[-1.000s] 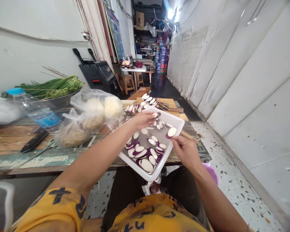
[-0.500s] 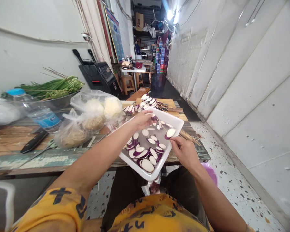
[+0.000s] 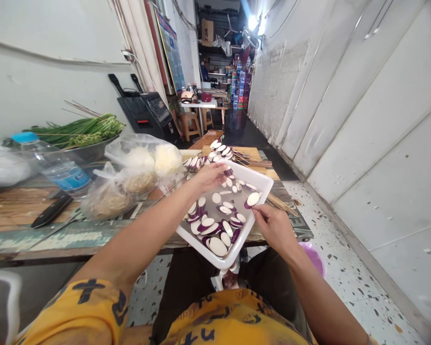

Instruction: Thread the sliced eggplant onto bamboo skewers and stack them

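A white tray (image 3: 204,249) holds many oval eggplant slices (image 3: 218,247), white inside with purple skin, lying in shallow liquid. Over its far side, my left hand (image 3: 211,176) is closed on a small eggplant slice (image 3: 228,171) at its fingertips. A thin bamboo skewer (image 3: 241,190) runs from near that slice down to my right hand (image 3: 273,224), whose thumb and finger pinch its lower end at the tray's right edge. Another eggplant slice (image 3: 252,199) lies right by the right fingertips; whether it is on the skewer I cannot tell.
Behind the tray, skewered eggplant slices (image 3: 221,149) lie on a wooden board (image 3: 249,152). Loose skewers (image 3: 282,203) stick out at right. Leftward are bagged foods (image 3: 109,199), a water bottle (image 3: 66,175), a black-handled knife (image 3: 52,211) and a bowl of greens (image 3: 93,129). A pink basin (image 3: 314,258) stands below.
Both hands stay nearly in place. The slice at my left fingertips shows slightly more, and the slice by my right hand has shifted very slightly.
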A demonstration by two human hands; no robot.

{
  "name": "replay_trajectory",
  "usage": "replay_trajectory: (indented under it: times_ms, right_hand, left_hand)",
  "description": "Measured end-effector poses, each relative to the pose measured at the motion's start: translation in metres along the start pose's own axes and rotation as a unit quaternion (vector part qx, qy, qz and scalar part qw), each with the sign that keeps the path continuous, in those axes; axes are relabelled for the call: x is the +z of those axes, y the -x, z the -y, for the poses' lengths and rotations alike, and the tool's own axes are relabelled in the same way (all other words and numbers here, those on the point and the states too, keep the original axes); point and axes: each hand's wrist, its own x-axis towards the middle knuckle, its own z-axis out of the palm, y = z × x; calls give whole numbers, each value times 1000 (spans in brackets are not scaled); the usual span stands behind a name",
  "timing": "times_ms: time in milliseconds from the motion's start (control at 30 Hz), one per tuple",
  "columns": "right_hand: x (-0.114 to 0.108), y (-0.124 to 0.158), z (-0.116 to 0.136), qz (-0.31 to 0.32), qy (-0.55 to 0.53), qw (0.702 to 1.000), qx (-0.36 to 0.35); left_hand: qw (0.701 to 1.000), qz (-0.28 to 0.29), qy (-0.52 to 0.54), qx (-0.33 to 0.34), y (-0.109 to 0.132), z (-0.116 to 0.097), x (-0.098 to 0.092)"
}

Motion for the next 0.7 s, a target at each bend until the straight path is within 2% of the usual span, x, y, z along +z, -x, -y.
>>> replay_trajectory:
  times_ms: [233,333,500,600,700]
  right_hand:
    - [2,2,1,-4,-6,1000,-7]
    - [2,3,2,-8,-2,1000,-3]
    - [0,5,5,-13,-10,1000,-4]
    - [3,5,8,-26,-7,1000,-8]
    - [5,5,9,-33,3,999,-7]
  left_hand:
    - [996,55,39,-51,6,-3,1]
    - [995,58,67,-46,5,-3,1]
    - [995,-14,97,0,-3,-2,-5]
    - [994,-54,90,-10,-6,-2,-5]
    - [994,-68,84,-21,-3,-2,-2]
